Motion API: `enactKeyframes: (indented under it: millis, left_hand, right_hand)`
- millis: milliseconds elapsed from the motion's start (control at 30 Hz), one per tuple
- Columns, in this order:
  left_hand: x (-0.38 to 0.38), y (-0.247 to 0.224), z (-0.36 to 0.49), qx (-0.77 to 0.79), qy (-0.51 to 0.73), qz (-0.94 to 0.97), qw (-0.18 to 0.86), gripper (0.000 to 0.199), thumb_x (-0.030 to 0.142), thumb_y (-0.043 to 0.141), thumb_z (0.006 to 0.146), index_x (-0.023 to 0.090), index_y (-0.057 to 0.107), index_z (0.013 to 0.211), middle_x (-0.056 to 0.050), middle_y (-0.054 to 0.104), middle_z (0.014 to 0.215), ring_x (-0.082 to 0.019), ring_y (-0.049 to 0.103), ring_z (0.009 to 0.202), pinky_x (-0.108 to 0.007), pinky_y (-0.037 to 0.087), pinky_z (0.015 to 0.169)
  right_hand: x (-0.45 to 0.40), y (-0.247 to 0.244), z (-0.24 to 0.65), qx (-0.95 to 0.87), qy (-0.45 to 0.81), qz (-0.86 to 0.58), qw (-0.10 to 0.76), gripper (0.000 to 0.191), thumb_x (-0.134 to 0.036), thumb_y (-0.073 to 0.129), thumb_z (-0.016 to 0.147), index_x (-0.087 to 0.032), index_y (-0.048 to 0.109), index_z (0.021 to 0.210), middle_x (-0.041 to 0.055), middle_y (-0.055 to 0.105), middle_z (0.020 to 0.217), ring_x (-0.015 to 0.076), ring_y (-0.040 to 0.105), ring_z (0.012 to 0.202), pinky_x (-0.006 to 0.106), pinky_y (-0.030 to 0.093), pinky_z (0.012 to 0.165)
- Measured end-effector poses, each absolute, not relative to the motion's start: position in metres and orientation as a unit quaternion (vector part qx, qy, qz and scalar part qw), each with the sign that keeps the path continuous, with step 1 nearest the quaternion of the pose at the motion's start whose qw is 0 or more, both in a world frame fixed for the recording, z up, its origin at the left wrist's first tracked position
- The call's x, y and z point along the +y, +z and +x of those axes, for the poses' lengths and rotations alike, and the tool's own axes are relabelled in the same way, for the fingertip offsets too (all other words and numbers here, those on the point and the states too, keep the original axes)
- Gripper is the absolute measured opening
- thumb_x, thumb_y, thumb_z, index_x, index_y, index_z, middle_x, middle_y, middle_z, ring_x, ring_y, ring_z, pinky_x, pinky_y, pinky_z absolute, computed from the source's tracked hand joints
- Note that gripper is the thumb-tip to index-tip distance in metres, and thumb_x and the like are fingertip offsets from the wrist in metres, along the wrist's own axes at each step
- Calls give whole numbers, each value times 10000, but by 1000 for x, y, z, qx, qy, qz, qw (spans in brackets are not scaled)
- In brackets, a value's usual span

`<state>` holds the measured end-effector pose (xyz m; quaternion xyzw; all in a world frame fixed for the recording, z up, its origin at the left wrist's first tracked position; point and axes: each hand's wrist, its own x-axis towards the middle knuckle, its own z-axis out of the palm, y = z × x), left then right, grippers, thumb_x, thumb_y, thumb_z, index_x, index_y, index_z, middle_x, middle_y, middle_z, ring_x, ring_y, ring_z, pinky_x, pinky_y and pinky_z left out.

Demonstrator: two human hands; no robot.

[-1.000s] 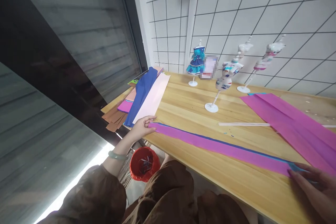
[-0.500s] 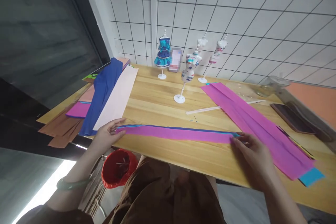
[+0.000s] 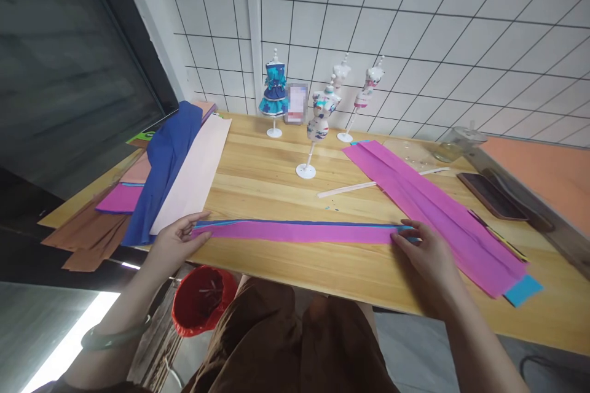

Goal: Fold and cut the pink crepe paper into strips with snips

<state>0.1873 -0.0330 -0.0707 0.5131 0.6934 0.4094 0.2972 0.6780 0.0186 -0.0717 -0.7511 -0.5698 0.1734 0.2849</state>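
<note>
A long narrow strip (image 3: pixel 295 232), pink-purple with blue and light-blue layers along its far edge, stretches across the front of the wooden table (image 3: pixel 258 184). It looks like crepe paper or thin fabric. My left hand (image 3: pixel 177 242) pinches its left end between thumb and fingers. At the other end, my right hand (image 3: pixel 426 252) grips the strip the same way. Beyond my right hand lies a wide folded pink sheet (image 3: pixel 428 215) with a light-blue piece (image 3: pixel 523 290) showing under its near end. Left of my left hand are a pale pink sheet (image 3: pixel 193 178) and a dark blue one (image 3: pixel 163 166).
Small mannequins on stands, one (image 3: pixel 318 120) nearest and one in a blue dress (image 3: pixel 275 89), stand toward the tiled wall. A white stick (image 3: pixel 345 189), a dark phone (image 3: pixel 491 196) and a glass jar (image 3: pixel 458 141) lie around. A red-lined bin (image 3: pixel 203 301) sits below the table edge.
The view has shifted slightly, so things sit further left. Both hands still hold the strip's ends, and the strip looks a little straighter and flatter.
</note>
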Motion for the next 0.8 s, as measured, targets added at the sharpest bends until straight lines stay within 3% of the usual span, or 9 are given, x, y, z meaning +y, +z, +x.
enactKeyframes:
  millis: [133,333,533,667,800]
  left_hand:
    - [-34,-71,187,696,403,512,303,617,509,708,594,179,615,1106,-76,661,1105,-225,607,959,-317,485,830]
    - [-34,-70,188,698,403,511,300,603,510,707,602,180,622,1100,-80,665,1090,-220,608,939,-315,481,834]
    - [-34,-71,187,693,404,515,302,571,506,715,601,206,631,1079,-67,665,1105,-232,602,984,-330,472,873]
    - [-34,-74,185,683,411,520,305,587,511,716,600,194,628,1086,-79,656,1124,-246,577,1046,-352,452,915]
    - [-33,-73,186,675,425,517,310,605,517,719,592,189,625,1092,-82,664,1092,-234,586,1007,-360,454,909]
  right_hand:
    - [21,-74,679,-577,174,-748,278,525,-435,554,690,-162,569,1138,54,683,785,227,626,669,332,434,601]
    - [22,-76,683,-569,156,-760,273,577,-434,580,670,-161,549,1178,73,683,882,245,628,758,341,437,647]
    - [23,-75,681,-574,179,-752,271,572,-432,560,695,-152,542,1193,37,675,736,215,606,621,331,431,593]
    - [18,-69,679,-570,176,-754,276,569,-436,568,707,-167,535,1207,38,688,774,204,617,645,303,426,568]
    - [15,-66,679,-567,174,-754,282,583,-468,550,722,-168,525,1221,30,685,756,177,588,551,272,397,471]
